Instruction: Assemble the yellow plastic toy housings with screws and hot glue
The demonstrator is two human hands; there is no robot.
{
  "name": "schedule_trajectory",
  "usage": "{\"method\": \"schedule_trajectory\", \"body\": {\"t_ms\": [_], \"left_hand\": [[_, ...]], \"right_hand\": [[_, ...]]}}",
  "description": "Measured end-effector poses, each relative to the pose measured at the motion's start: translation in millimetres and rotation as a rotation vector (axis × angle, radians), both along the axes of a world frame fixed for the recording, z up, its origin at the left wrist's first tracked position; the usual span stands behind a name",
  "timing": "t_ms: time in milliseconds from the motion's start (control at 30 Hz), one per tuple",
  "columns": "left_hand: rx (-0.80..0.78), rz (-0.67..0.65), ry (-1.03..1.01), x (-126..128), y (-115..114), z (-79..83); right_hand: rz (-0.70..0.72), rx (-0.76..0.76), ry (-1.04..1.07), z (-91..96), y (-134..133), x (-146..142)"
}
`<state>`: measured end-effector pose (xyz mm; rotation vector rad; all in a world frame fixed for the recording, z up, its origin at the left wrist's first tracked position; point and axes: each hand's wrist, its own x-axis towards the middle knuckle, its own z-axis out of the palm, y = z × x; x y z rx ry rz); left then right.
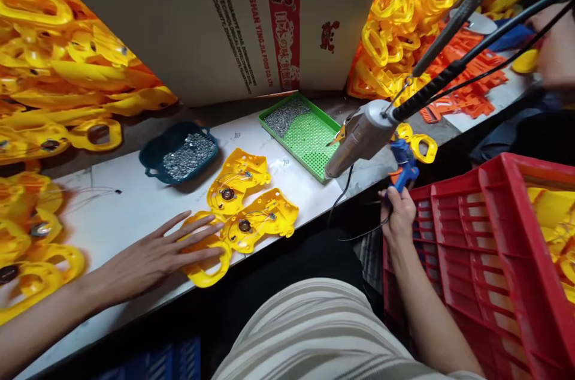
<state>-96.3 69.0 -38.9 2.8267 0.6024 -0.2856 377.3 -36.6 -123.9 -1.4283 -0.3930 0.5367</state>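
Reaching in from the near left, our left hand (157, 257) lies palm down, its fingers spread and stretched to the right over the handle ends of two yellow plastic shells. The near yellow shell, a hollow moulding with a loop handle, wires and a round dark part inside (269, 219), lies open side up on the white tabletop (130, 206), close to its near edge. Its long axis runs from the near left to the far right: the loop points at us and left, the broad end right and slightly far. The far yellow shell of the same shape (247, 173) lies just beyond it, set almost parallel.

On the right, our other forearm rises from the near edge, and our right hand (399, 215) pinches the near end of a blue plastic piece with an orange part (406, 161), whose long axis runs near to far, pointing away from us. Just left of it hangs a grey-brown powered screwdriver (363, 131), its tip slanting down to the left, near a green perforated plastic tray (314, 140). A dark teal plastic bowl (150, 155) of small silvery metal pieces (188, 155) stands to the far left of the shells.
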Motion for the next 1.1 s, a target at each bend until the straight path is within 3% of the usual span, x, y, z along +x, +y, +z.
{"method": "schedule_trajectory", "body": {"t_ms": [200,267,367,533,633,733,967,1100], "left_hand": [[-0.019,0.031,0.048,-4.8,0.1,14.1],[0.039,0.146,-0.022,4.0,-8.4,17.7],[0.176,0.353,-0.201,43.4,-29.5,20.3],[0.303,0.42,-0.354,130.8,-49.0,0.7],[0.263,0.486,-0.36,157.7,-44.3,-17.1],[0.173,0.536,-0.318,164.2,-38.5,-24.6],[0.019,0.508,-0.266,160.4,-35.3,-12.5],[0.007,0.517,-0.257,162.1,-34.7,-9.2]], "right_hand": [[0.19,0.303,0.14,47.9,-21.8,-14.8],[0.288,0.348,0.078,63.7,-26.6,-20.1],[0.534,0.322,-0.027,75.5,-37.0,-31.5],[0.671,0.073,-0.143,61.5,-56.5,-54.9],[0.897,-0.102,-0.139,51.2,-57.8,-67.1],[1.037,-0.155,-0.075,49.2,-51.1,-75.7],[1.083,-0.238,0.007,54.1,-49.1,-76.5],[1.08,-0.327,0.078,55.5,-52.7,-74.6]]}}
